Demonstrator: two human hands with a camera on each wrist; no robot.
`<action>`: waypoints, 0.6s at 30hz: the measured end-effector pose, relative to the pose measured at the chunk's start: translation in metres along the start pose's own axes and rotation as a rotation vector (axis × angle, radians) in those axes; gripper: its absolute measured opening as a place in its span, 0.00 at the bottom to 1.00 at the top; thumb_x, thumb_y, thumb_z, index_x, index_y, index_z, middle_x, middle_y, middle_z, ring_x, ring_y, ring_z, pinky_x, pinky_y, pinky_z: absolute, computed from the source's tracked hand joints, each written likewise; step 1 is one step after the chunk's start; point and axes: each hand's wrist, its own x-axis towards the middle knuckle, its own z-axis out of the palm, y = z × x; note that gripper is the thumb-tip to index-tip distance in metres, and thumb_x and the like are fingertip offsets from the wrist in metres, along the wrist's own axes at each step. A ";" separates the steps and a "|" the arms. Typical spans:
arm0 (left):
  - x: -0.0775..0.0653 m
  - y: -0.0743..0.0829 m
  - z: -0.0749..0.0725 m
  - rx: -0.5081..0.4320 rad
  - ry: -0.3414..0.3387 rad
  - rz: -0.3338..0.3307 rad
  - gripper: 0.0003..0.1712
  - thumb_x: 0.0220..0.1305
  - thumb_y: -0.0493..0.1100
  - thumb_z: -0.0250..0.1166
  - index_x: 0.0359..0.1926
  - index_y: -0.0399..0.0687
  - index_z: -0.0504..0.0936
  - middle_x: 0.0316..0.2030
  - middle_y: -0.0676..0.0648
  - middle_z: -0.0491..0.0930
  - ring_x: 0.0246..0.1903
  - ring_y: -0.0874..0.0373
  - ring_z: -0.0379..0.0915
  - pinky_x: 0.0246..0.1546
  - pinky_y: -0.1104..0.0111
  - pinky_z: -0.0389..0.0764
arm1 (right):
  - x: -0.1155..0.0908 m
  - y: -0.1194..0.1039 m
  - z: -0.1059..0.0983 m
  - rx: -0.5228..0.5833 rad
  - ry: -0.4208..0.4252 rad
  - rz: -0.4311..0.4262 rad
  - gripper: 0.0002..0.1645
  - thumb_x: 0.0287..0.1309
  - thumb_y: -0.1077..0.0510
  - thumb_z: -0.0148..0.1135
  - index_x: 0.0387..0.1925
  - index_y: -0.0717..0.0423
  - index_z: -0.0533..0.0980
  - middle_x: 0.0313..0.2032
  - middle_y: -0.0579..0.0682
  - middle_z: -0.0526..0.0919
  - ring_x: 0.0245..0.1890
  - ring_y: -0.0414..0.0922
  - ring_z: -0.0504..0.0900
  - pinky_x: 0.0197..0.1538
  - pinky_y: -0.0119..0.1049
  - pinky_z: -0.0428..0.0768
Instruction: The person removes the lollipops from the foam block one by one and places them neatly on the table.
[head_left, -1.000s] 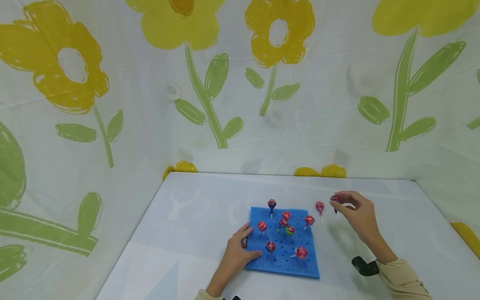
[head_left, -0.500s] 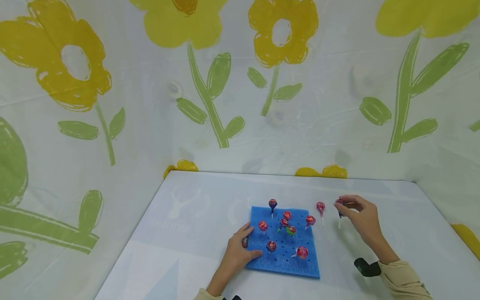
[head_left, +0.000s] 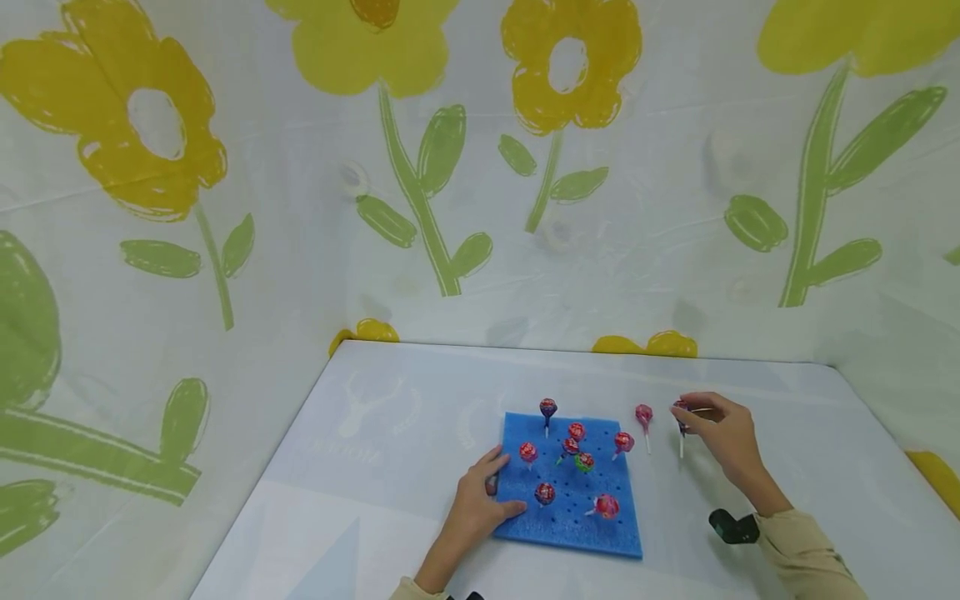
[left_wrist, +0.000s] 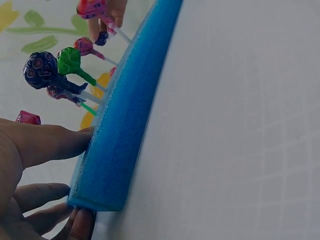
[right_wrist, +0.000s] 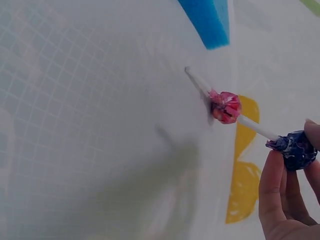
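Note:
My left hand (head_left: 474,500) grips the left edge of a blue foam board (head_left: 525,529), thumb on its top and fingers at its side. A small dark thing (head_left: 491,485) shows between thumb and index finger; its kind is unclear. Several wrapped lollipops stand in holes in the board, among them a dark blue one (left_wrist: 41,70) and a green one (left_wrist: 69,61). My right hand (head_left: 723,433) pinches a dark-blue-wrapped lollipop (right_wrist: 298,150) by its head, right of the board. Its white stick points down towards the table. A pink lollipop (head_left: 644,414) lies between board and hand.
A white table (head_left: 360,467) bears the board. Behind and beside it hangs a pale cloth (head_left: 300,208) printed with yellow flowers. A black device (head_left: 733,527) sits at the right wrist, by the sleeve. Unfilled holes dot the board.
The right hand has shifted slightly right and down with the lollipop, whose white stick has come to point downward in view. The left hand and the board keep their places.

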 end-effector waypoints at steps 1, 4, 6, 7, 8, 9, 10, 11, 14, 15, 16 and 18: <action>0.000 0.000 0.000 0.002 0.000 0.004 0.40 0.45 0.39 0.76 0.60 0.35 0.72 0.66 0.41 0.64 0.57 0.41 0.67 0.51 0.54 0.75 | 0.001 0.001 0.001 -0.002 -0.002 0.005 0.30 0.53 0.34 0.61 0.50 0.49 0.77 0.44 0.49 0.80 0.38 0.39 0.80 0.35 0.24 0.79; 0.000 -0.001 0.000 0.005 0.000 0.014 0.40 0.45 0.40 0.76 0.60 0.35 0.72 0.66 0.40 0.64 0.59 0.40 0.65 0.51 0.54 0.74 | 0.003 0.001 0.002 -0.003 -0.018 0.014 0.31 0.54 0.34 0.60 0.50 0.51 0.76 0.44 0.51 0.80 0.37 0.41 0.80 0.34 0.26 0.80; 0.000 -0.001 0.000 0.006 -0.001 0.023 0.40 0.46 0.40 0.76 0.60 0.35 0.72 0.66 0.40 0.64 0.60 0.38 0.64 0.51 0.54 0.74 | 0.003 -0.004 0.002 -0.002 -0.030 0.018 0.31 0.54 0.34 0.60 0.49 0.52 0.76 0.44 0.51 0.80 0.37 0.40 0.79 0.34 0.25 0.80; 0.000 -0.001 0.000 0.003 -0.003 0.020 0.40 0.46 0.40 0.76 0.61 0.35 0.72 0.66 0.40 0.64 0.61 0.39 0.63 0.52 0.54 0.74 | 0.002 -0.007 0.001 -0.003 -0.037 0.013 0.31 0.55 0.35 0.60 0.49 0.54 0.76 0.43 0.52 0.80 0.36 0.40 0.79 0.33 0.24 0.80; 0.000 -0.001 0.000 0.002 -0.004 0.017 0.40 0.46 0.40 0.76 0.61 0.35 0.72 0.66 0.40 0.63 0.61 0.38 0.63 0.52 0.54 0.74 | 0.001 -0.014 0.000 0.005 -0.047 0.014 0.31 0.56 0.36 0.61 0.49 0.55 0.76 0.43 0.53 0.79 0.36 0.41 0.79 0.32 0.24 0.79; 0.000 -0.001 0.000 0.000 -0.006 0.013 0.40 0.46 0.40 0.76 0.61 0.35 0.72 0.66 0.40 0.63 0.61 0.38 0.63 0.52 0.54 0.74 | -0.002 -0.023 -0.002 0.012 -0.060 0.020 0.30 0.57 0.38 0.61 0.49 0.57 0.76 0.43 0.55 0.79 0.37 0.42 0.80 0.31 0.24 0.79; 0.001 -0.001 0.000 -0.002 -0.007 0.010 0.40 0.46 0.40 0.76 0.61 0.35 0.72 0.66 0.40 0.63 0.61 0.38 0.63 0.52 0.54 0.74 | -0.005 -0.034 -0.005 0.016 -0.078 0.033 0.29 0.58 0.40 0.61 0.50 0.59 0.75 0.44 0.57 0.79 0.38 0.44 0.79 0.32 0.25 0.80; 0.001 -0.001 0.000 -0.001 -0.008 0.006 0.40 0.46 0.40 0.76 0.61 0.35 0.72 0.66 0.40 0.63 0.61 0.38 0.63 0.52 0.54 0.74 | -0.008 -0.045 -0.008 0.024 -0.095 0.043 0.29 0.59 0.43 0.61 0.50 0.62 0.75 0.44 0.60 0.79 0.39 0.47 0.79 0.32 0.26 0.80; 0.000 -0.001 0.001 0.003 -0.010 -0.008 0.40 0.46 0.40 0.76 0.61 0.36 0.72 0.66 0.41 0.63 0.61 0.39 0.62 0.52 0.54 0.74 | -0.012 -0.060 -0.011 0.026 -0.121 0.046 0.29 0.60 0.43 0.60 0.50 0.64 0.75 0.44 0.62 0.79 0.39 0.48 0.79 0.31 0.28 0.81; 0.000 -0.001 0.001 0.006 -0.010 -0.011 0.40 0.46 0.40 0.76 0.61 0.36 0.72 0.66 0.41 0.63 0.61 0.39 0.63 0.52 0.54 0.74 | -0.012 -0.060 -0.011 0.011 -0.125 0.043 0.30 0.60 0.42 0.60 0.50 0.64 0.75 0.44 0.61 0.79 0.39 0.48 0.79 0.32 0.29 0.81; 0.000 -0.002 0.001 0.008 -0.011 -0.012 0.40 0.46 0.40 0.76 0.61 0.36 0.72 0.66 0.41 0.63 0.61 0.39 0.63 0.52 0.54 0.74 | -0.011 -0.061 -0.011 0.006 -0.130 0.046 0.30 0.60 0.42 0.60 0.50 0.64 0.75 0.44 0.61 0.79 0.39 0.48 0.79 0.33 0.30 0.81; 0.000 -0.003 0.001 0.009 -0.011 -0.012 0.40 0.46 0.40 0.76 0.61 0.36 0.72 0.66 0.41 0.63 0.60 0.40 0.64 0.52 0.54 0.74 | -0.009 -0.057 -0.008 -0.008 -0.123 0.048 0.30 0.59 0.41 0.61 0.48 0.63 0.76 0.42 0.60 0.80 0.38 0.47 0.79 0.29 0.28 0.81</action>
